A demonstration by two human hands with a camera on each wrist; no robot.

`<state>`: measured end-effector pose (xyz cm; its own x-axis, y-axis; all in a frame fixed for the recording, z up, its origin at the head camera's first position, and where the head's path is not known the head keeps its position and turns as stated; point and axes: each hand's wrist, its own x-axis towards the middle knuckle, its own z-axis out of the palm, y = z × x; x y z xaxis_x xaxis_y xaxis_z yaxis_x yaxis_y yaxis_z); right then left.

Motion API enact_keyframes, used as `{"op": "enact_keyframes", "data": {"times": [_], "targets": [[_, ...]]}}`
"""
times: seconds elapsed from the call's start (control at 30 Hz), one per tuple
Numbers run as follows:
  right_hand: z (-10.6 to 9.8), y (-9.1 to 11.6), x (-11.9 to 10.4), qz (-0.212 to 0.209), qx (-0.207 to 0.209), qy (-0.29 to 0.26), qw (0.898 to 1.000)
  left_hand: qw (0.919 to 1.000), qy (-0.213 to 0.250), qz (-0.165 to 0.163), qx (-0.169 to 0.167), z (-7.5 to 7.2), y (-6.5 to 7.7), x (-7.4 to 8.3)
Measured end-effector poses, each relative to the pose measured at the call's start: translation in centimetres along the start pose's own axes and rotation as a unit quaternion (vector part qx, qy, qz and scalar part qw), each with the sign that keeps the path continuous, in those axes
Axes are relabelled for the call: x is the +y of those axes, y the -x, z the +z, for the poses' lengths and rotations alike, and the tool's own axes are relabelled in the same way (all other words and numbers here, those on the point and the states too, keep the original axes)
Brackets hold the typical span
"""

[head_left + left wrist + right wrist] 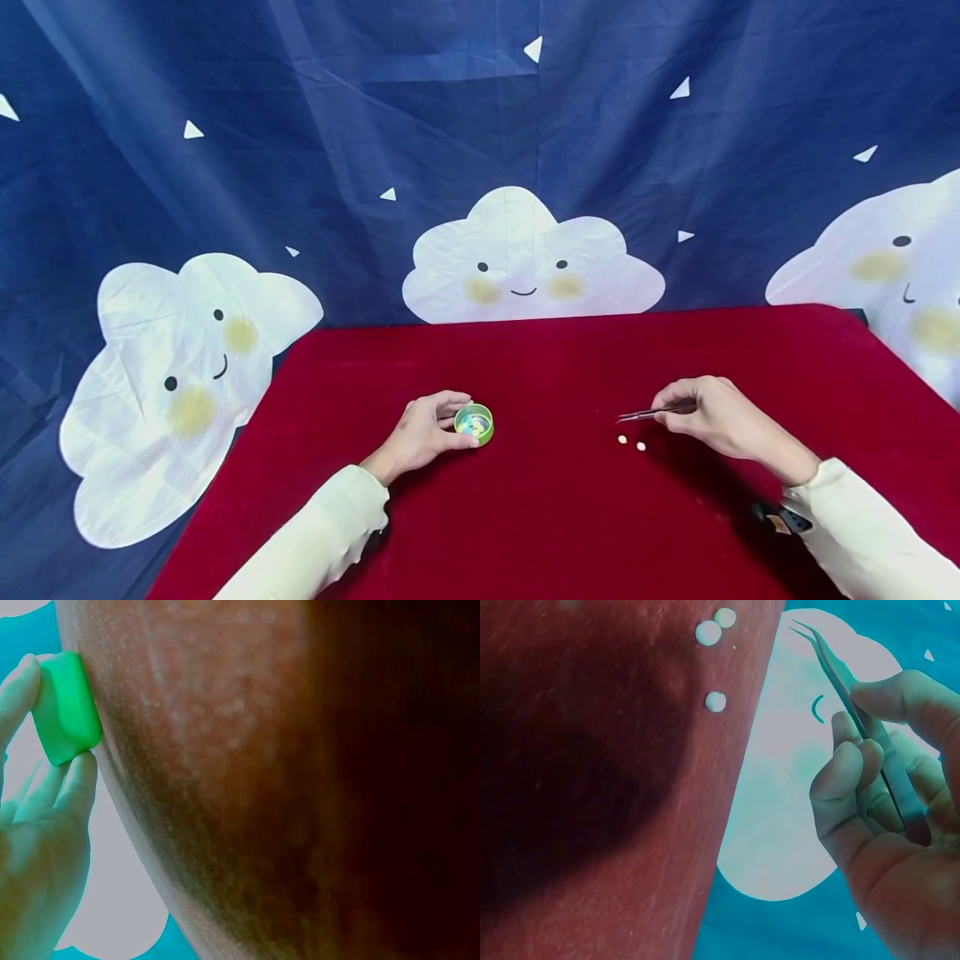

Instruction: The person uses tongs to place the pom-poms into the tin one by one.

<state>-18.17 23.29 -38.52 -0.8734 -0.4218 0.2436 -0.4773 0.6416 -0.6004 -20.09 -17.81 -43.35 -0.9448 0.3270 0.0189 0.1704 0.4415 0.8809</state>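
My left hand (427, 429) grips a small round green container (487, 435) on the red cloth, thumb on the near side and fingers on the far side. Small pale yellow, white and bluish pieces (472, 426) lie inside it. In the left wrist view the container's green side (71, 705) shows between thumb and fingers. Metal tweezers (637, 414) are pinched in my right hand (723, 417), pointing left above the cloth. Their bent tips stand slightly apart with nothing visible between them. Near the tips lie a yellowish pellet (622, 439) and a whitish pellet (641, 447).
Red cloth (525, 517) covers the table up to its back edge. Behind hangs a blue curtain (450, 100) with smiling clouds. A dark device (783, 518) sits at the right sleeve. The right wrist view shows a third small pellet (725, 617) touching a white one.
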Motion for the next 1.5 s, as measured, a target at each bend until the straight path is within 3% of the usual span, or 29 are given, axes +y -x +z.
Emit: {"op": "enact_keyframes", "data": {"times": [0.37,0.63,0.8,0.97,1.5], "targets": [[-0.3,0.6,0.5,0.012,-0.017,-0.003,1.000,0.9999,0.006,0.009,0.001,-0.2,0.0,0.2],[0.6,0.8,0.9,0.020,-0.033,0.008,0.999,0.9999,0.009,0.010,0.000,-0.3,0.1,0.2],[0.7,0.5,0.9,0.001,-0.020,0.018,1.000,0.9999,0.009,0.012,-0.001,-0.3,0.1,0.2],[0.5,-0.3,0.4,-0.020,-0.002,0.022,1.000,1.0000,0.003,0.009,0.000,-0.3,0.1,0.1],[1.3,-3.9,-2.2,0.002,-0.048,-0.011,0.999,1.0000,0.004,0.005,-0.002,-0.1,0.0,-0.1]]}}
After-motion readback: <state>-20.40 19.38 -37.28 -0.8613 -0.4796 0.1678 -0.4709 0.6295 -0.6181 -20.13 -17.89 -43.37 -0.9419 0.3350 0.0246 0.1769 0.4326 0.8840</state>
